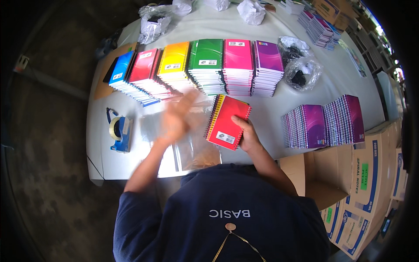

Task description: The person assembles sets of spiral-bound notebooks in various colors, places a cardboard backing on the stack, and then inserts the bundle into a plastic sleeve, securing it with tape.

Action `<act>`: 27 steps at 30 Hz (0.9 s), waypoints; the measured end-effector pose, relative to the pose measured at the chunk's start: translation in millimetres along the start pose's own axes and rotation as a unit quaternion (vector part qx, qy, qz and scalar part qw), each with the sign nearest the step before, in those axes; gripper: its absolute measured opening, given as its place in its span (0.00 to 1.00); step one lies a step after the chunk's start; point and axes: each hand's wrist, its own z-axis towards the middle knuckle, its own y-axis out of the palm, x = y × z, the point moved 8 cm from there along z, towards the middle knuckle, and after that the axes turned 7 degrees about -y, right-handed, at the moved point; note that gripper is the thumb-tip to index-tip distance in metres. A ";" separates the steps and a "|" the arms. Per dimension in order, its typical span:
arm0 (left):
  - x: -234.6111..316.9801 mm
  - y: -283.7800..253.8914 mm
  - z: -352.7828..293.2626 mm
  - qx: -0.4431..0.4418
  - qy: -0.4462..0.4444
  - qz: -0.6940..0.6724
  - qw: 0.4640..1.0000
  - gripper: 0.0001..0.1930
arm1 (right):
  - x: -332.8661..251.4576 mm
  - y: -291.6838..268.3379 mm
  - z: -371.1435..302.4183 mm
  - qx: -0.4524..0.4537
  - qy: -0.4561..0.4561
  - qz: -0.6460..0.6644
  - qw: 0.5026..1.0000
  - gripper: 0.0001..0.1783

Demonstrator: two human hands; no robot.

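My right hand [248,134] grips a small bundle of spiral notebooks [229,118] by its right side, thumb on top. A red cover with a white label faces up, and a yellow edge and black coils show along the left. My left hand [175,122] is smeared by motion, so its fingers cannot be made out. Under it lie clear plastic sleeves [187,150] on the white table. Beyond both hands stand stacks of spiral notebooks in a row: blue [122,67], red [143,65], yellow [174,56], green [206,52], pink [238,56] and purple [269,56].
A blue tape dispenser [122,135] stands at the left. Bundled purple notebooks [314,124] rest at the right, near an open cardboard box [329,174] below the table edge. Crumpled clear plastic bags [302,72] and more notebook stacks [316,30] lie farther off.
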 end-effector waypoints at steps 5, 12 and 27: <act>-196.9 -115.9 51.6 0.121 -0.153 0.205 0.959 0.31 | 2.1 -4.1 -3.5 -0.021 0.045 0.014 0.999 0.23; -140.9 -69.0 70.8 0.012 -0.046 0.078 0.996 0.34 | 1.5 -12.8 3.4 -0.022 0.027 0.019 0.999 0.23; -37.4 -110.3 11.1 0.280 -0.056 -0.342 0.895 0.15 | -1.3 -1.7 6.3 0.008 0.010 -0.006 1.000 0.22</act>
